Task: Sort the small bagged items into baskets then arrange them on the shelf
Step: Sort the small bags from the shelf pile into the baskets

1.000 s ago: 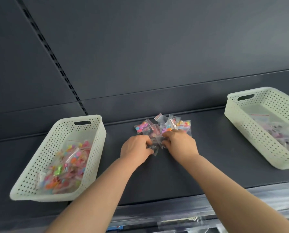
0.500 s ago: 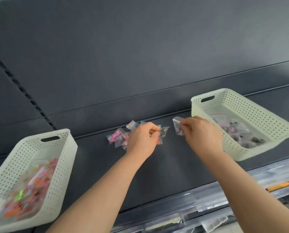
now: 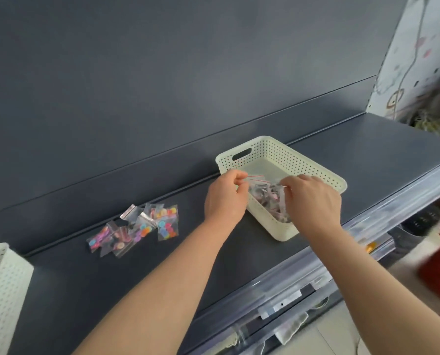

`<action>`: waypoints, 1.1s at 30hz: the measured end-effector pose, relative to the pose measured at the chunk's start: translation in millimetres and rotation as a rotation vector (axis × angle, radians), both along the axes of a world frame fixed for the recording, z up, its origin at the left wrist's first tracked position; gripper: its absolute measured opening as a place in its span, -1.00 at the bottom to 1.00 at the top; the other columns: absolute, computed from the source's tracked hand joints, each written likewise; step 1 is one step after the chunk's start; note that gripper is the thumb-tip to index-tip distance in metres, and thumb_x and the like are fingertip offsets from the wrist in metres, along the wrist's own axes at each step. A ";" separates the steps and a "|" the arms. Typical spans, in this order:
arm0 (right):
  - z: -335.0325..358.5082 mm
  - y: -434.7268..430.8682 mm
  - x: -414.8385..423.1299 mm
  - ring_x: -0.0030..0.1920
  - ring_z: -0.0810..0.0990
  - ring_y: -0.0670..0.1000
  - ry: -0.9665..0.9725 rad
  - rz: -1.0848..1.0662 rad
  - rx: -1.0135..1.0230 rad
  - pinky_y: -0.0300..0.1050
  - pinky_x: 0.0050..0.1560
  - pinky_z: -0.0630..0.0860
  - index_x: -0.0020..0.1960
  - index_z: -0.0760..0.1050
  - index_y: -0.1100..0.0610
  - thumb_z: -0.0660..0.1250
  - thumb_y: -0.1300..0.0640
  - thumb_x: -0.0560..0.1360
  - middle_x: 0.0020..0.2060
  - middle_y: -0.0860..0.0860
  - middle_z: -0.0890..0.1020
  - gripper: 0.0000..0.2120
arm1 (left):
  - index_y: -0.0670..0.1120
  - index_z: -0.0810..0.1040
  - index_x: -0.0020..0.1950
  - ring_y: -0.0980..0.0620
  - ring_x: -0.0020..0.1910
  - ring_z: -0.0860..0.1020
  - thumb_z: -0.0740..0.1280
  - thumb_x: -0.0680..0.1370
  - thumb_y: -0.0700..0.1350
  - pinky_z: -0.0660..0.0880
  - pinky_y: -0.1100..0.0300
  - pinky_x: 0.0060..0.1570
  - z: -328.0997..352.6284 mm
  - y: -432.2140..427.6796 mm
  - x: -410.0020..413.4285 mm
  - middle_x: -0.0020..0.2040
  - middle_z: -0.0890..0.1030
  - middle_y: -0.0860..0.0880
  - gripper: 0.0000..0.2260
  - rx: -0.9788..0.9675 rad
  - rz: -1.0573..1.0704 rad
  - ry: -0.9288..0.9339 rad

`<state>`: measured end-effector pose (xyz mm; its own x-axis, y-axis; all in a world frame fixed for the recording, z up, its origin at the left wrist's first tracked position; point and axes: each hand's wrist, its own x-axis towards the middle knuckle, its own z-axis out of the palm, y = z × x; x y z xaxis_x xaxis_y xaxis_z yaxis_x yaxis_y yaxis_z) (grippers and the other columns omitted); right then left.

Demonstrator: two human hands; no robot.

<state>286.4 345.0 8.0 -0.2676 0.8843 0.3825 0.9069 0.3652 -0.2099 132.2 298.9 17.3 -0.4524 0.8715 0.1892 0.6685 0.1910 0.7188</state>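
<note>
A cream perforated basket (image 3: 313,167) stands on the dark shelf (image 3: 367,160), with small clear bags of dark and pink items (image 3: 267,201) inside. Both hands are over its near left corner. My left hand (image 3: 225,198) pinches a small clear bag with a red zip line (image 3: 256,178) at the basket's rim. My right hand (image 3: 313,198) pinches another small clear bag (image 3: 280,187) just above the ones in the basket. A loose pile of bags with colourful round pieces (image 3: 137,228) lies on the shelf to the left of my hands.
The corner of a second cream basket (image 3: 3,283) shows at the far left edge. The shelf's clear price rail (image 3: 316,265) runs along the front edge, with lower shelves below. A patterned wall and some clutter (image 3: 429,73) lie at the right end.
Both hands have moved right, away from the colourful pile, and now hold their bags over the right basket. The view has swung right, so the left basket is almost out of frame.
</note>
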 end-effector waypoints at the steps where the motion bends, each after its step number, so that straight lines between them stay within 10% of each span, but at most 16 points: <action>1: 1.3 -0.4 -3.7 0.00 0.57 0.04 -0.004 0.030 0.025 -0.16 -0.26 0.35 0.15 0.57 -0.09 0.19 0.17 0.55 -0.02 -0.10 0.65 -0.71 | 0.04 0.59 0.16 0.07 -0.02 0.59 0.29 0.59 -0.11 0.55 0.10 -0.01 -4.7 -4.5 -3.9 0.03 0.62 0.13 -0.82 -0.007 0.020 0.001; 10: -8.1 -34.2 -89.2 -0.14 0.60 0.11 0.019 0.446 0.022 -0.15 -0.34 0.30 -0.04 0.64 -0.03 0.31 0.16 0.48 -0.23 -0.02 0.64 -0.83 | 0.06 0.58 0.16 0.04 0.04 0.59 0.26 0.60 -0.13 0.56 0.05 0.00 -36.0 -79.6 -79.4 -0.02 0.60 0.14 -0.81 -0.148 0.347 0.000; 15: -27.9 -54.6 -136.1 0.02 0.49 0.03 -0.108 0.636 -0.104 -0.14 -0.25 0.36 0.12 0.55 -0.02 0.19 0.17 0.54 -0.05 -0.06 0.59 -0.76 | -0.02 0.49 0.31 -0.06 0.31 0.41 0.25 0.61 -0.17 0.46 0.03 0.08 -48.3 -122.8 -120.6 0.26 0.53 -0.03 -0.73 -0.222 0.614 0.162; 21: -43.0 -70.2 -180.9 0.34 0.32 0.10 -0.212 0.747 -0.202 -0.01 0.13 0.36 0.48 0.21 -0.02 0.14 0.10 0.59 0.41 -0.04 0.34 -0.54 | 0.15 0.37 0.46 -0.07 0.35 0.27 0.17 0.65 -0.10 0.39 0.04 0.20 -57.8 -158.3 -142.0 0.44 0.32 0.09 -0.62 -0.552 0.375 0.395; 27: -55.7 -79.2 -182.3 0.31 0.36 0.03 -0.212 0.740 -0.255 -0.04 0.15 0.35 0.36 0.35 -0.11 0.10 -0.06 0.61 0.32 -0.09 0.42 -0.66 | 0.11 0.54 0.31 0.00 0.27 0.41 0.22 0.64 -0.10 0.43 0.06 0.19 -58.5 -172.5 -138.5 0.28 0.48 0.08 -0.72 -0.438 0.228 0.332; 33: -49.2 -82.4 -175.0 0.10 0.48 0.01 -0.221 0.602 -0.192 -0.09 -0.04 0.37 0.11 0.53 -0.07 0.11 0.04 0.54 0.07 -0.10 0.56 -0.74 | 0.03 0.60 0.15 0.00 0.09 0.52 0.28 0.60 -0.13 0.53 0.06 -0.09 -52.6 -180.2 -169.4 0.09 0.61 0.04 -0.82 -0.266 0.576 0.250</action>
